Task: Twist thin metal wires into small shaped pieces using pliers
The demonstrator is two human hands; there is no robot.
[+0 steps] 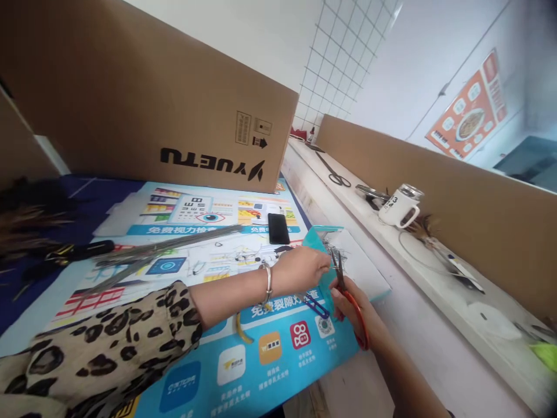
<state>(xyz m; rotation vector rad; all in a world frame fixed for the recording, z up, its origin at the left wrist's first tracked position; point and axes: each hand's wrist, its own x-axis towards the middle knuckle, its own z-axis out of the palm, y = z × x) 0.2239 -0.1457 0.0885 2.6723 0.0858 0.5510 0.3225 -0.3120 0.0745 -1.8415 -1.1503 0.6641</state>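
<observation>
Leopard-print sleeve (pixel 126 348) runs to the grip from the left; grey wires (pixel 174 246) lie left of it. The left hand (pixel 298 270) has fingertips together, contents unclear; beside it, the right hand (pixel 364 302) clasps red-handled scissors (pixel 342 281), blades parted. Phone (pixel 278 229) beyond; blue snips (pixel 317 305) nearer.

Looks like a small shop or eatery with a makeshift craft corner, though hard to pin down exactly. Suggested by an orange food poster (pixel 472 119) showing a dish on the far right wall, plus a wire grid (pixel 343 58) at the far end. Walled in at left by a big printed cardboard box (pixel 195 104). Fitted out for handwork: an advertising sheet (pixel 313 371) spread flat, thin wires (pixel 195 237) on top, and, on the right-hand ledge (pixel 435 284), scissors (pixel 334 174) beyond a mug (pixel 397 208).
</observation>
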